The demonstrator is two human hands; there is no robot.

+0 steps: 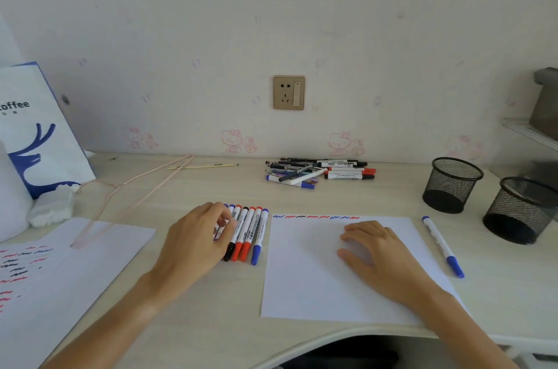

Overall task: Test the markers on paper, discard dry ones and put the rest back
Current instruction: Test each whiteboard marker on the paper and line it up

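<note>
A row of several capped markers (pixel 247 232) with red, black and blue caps lies side by side left of a white sheet (pixel 305 281). My left hand (pixel 196 241) lies over the row's left end, fingers curled round a marker there. My right hand (pixel 377 254) rests flat on the sheet, fingers relaxed. Short red, blue and black squiggles (pixel 314 217) run along the sheet's top edge. A lone blue-capped marker (pixel 442 246) lies right of the sheet. A pile of more markers and pens (pixel 320 172) sits near the wall.
Two black mesh cups (pixel 453 186) (pixel 521 211) stand at the right. A second sheet (pixel 60 272) covered in squiggles lies at the left, with a pink wire hanger (pixel 133 190) over it. A white paper bag (pixel 39 130) and crumpled tissue (pixel 51 205) sit far left.
</note>
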